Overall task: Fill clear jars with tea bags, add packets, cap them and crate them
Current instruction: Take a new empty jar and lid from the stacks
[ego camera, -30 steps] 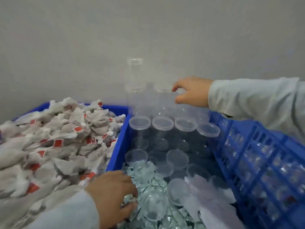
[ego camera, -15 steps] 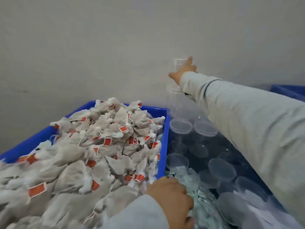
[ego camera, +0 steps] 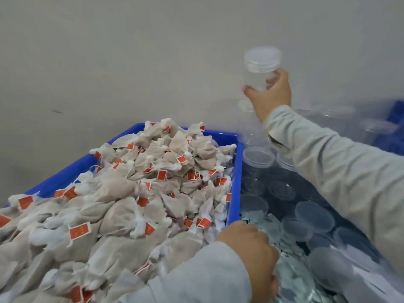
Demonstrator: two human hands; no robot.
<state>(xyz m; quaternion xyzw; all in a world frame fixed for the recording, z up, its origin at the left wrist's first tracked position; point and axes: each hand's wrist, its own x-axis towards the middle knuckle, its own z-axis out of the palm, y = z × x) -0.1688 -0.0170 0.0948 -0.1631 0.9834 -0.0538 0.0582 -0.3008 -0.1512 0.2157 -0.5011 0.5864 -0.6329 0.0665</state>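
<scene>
So the step in hand looks like fetching an empty jar, the very start of a round. The right hand (ego camera: 270, 96) has its fingers and thumb wrapped round the lower part of one clear jar (ego camera: 261, 71), which is up in the air against the grey wall (ego camera: 109, 51), well above the stacked jars (ego camera: 259, 158) in the right-hand bin. It seems to have its lid on, and nothing is inside it.

The left hand (ego camera: 249, 252) is down at the near end of that same bin, knuckles up, fingers curled into the heap of pale little packets (ego camera: 288, 272). Whether it's actually pinching one is impossible to tell, the fingertips are hidden.

Next move, as a guess: bring the jar down near the body, get the lid off, then start dropping in tea bags (ego camera: 135, 193) from the blue bin (ego camera: 188, 133) on the left.

Counts: one jar in hand, two hands, two blue bins side by side. Tea bags with red tags are heaped way past counting. Loose clear lids (ego camera: 314, 215) in the right bin, maybe eight or so showing, but they blur together. Packets: too many to count.
</scene>
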